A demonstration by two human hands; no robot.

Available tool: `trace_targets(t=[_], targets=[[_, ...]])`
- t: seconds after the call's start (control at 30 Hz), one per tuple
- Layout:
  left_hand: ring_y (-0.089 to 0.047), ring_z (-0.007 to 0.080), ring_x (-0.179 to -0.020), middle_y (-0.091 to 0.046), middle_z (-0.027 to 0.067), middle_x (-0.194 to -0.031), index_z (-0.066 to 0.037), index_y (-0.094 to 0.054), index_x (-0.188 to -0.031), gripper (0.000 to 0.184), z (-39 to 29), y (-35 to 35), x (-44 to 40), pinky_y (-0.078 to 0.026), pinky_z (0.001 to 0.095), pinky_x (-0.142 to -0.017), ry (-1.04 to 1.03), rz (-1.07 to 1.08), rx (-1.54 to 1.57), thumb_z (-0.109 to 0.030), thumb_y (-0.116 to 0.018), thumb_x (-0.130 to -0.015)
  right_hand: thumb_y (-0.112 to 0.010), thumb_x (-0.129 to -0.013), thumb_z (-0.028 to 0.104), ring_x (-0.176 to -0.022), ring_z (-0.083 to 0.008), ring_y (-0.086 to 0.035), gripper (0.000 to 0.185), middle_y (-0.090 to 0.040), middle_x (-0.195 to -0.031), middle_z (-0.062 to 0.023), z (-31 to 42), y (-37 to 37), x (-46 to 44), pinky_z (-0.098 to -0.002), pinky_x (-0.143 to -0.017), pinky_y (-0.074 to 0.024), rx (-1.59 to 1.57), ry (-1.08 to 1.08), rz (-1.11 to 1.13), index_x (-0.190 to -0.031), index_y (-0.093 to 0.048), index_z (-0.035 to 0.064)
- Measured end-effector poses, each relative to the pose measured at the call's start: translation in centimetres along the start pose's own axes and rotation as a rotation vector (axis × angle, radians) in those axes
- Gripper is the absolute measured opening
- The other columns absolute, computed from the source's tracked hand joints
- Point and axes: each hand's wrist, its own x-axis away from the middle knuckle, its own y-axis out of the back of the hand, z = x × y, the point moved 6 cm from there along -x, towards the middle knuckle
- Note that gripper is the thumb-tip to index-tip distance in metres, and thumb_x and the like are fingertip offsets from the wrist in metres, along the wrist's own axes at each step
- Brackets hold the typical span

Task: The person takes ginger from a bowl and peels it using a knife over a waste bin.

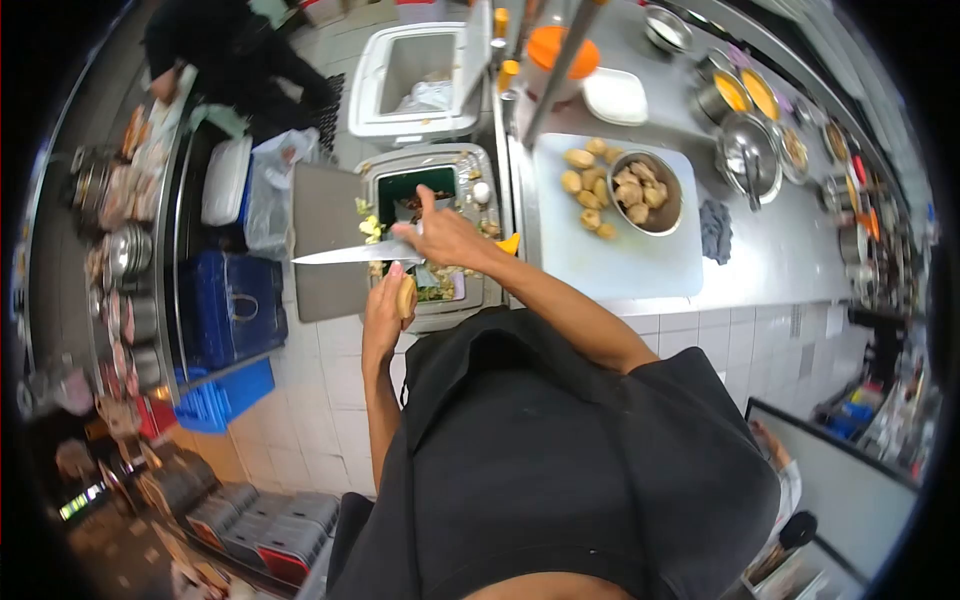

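A knife (345, 256) is grasped by the right hand (449, 240) and a potato (407, 298) by the left hand (382, 316), whose nearby fingertips could be nicked by any slip.

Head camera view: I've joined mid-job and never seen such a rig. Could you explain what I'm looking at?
There is no robot here. One camera, worn on a person's head, looks down past their dark top at their bare hands. The right hand holds a large knife, its blade pointing left. The left hand, close beside it, holds a pale yellowish piece of food. Both are above an open bin with food scraps.

On the steel counter to the right lies a whitish board, bearing loose yellowish pieces and a metal bowl of similar pieces. A grey cloth lies beside it.
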Motion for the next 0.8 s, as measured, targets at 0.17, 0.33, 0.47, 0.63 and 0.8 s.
trace_targets(t=[0.17,0.33,0.47,0.63,0.8], targets=[[-0.042,0.0055,-0.060,-0.048,0.0016,-0.077,-0.008,-0.056,-0.109,0.027,-10.0,-4.4,-4.0,-0.031,0.0245,-0.049,0.224,0.239,0.630,-0.031,-0.044,-0.102,-0.060,-0.092,0.047,-0.089,-0.0408,-0.068,0.061,-0.069,-0.093,-0.0257,-4.9,-1.7,2.0,-0.0478,-0.082,-0.0519,-0.140,0.204,0.199,-0.123,-0.052,-0.0046],[-0.062,0.0365,-0.092,-0.063,0.0230,-0.099,0.000,-0.058,-0.113,0.037,-14.5,-15.8,-11.9,-0.047,0.0407,-0.082,-0.195,0.417,0.014,-0.031,-0.058,-0.094,-0.064,-0.088,0.031,-0.095,-0.0316,-0.067,0.036,-0.070,-0.103,-0.0187,-6.5,-1.6,5.1,-0.0437,-0.087,-0.0504,-0.208,0.192,0.252,-0.115,-0.064,0.0068],[-0.068,0.0393,-0.090,-0.070,0.0249,-0.093,0.005,-0.061,-0.111,0.058,-13.4,-24.2,-19.0,-0.051,0.0436,-0.080,-0.126,0.372,-0.315,-0.047,-0.062,-0.088,-0.062,-0.089,0.034,-0.096,-0.0330,-0.068,0.038,-0.070,-0.100,-0.0185,-9.1,-2.1,5.9,-0.0459,-0.087,-0.0508,-0.251,0.250,0.229,-0.116,-0.064,0.0081],[-0.068,0.0328,-0.095,-0.071,0.0205,-0.095,0.004,-0.061,-0.116,0.056,-12.3,-29.7,-21.5,-0.052,0.0419,-0.082,0.056,0.527,-0.398,-0.045,-0.063,-0.089,-0.061,-0.091,0.039,-0.058,-0.0295,-0.068,0.043,-0.070,-0.080,-0.0175,-13.0,-4.2,5.9,-0.0395,-0.054,-0.0552,-0.414,0.162,0.172,-0.117,-0.062,0.0056],[-0.064,0.0298,-0.101,-0.063,0.0116,-0.104,-0.010,-0.059,-0.124,0.045,-18.8,-30.8,-19.5,-0.052,0.0426,-0.085,-0.394,0.261,-0.489,-0.037,-0.067,-0.089,-0.062,-0.090,0.033,-0.047,-0.0238,-0.061,0.039,-0.064,-0.067,-0.0107,-12.4,-1.9,5.6,-0.0346,-0.044,-0.0503,-0.335,0.771,-0.451,-0.117,-0.062,0.0055]])
